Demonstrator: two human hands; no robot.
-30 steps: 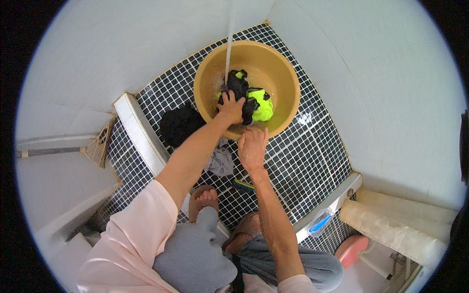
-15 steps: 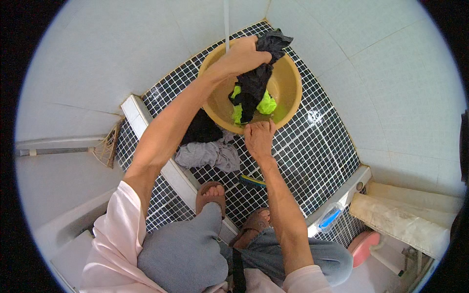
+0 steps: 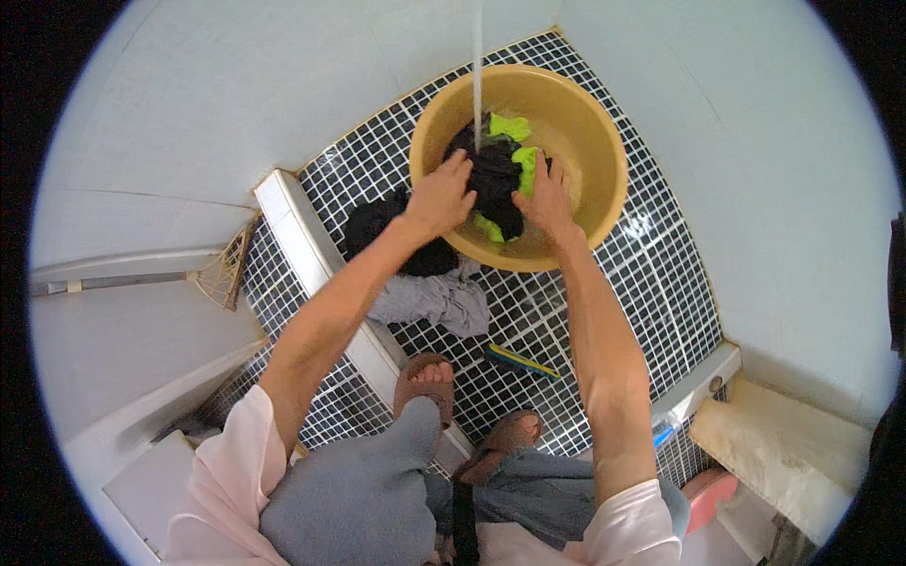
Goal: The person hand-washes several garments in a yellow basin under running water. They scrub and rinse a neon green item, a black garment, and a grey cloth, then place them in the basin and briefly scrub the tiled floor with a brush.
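In the yellow basin (image 3: 611, 156) lies a wet black garment (image 3: 493, 185) with bright green parts, bunched up. A thin stream of water (image 3: 478, 80) falls onto it from above. My left hand (image 3: 440, 198) reaches over the near left rim, its fingers curled on the black cloth. On the other side, my right hand (image 3: 549, 196) holds the garment's right edge beside a green part (image 3: 525, 170), thumb and fingers around the cloth. Some fingertips are hidden in the folds.
A black cloth (image 3: 373, 226) and a grey cloth (image 3: 439, 300) lie on the tiled floor against the basin's near left side. A blue and yellow brush (image 3: 522, 360) rests nearer my feet. A white raised ledge (image 3: 316, 241) runs along the left.
My left hand has come down from above the far rim, lowering the black cloth into the basin. My right hand has moved from the near rim onto the garment.
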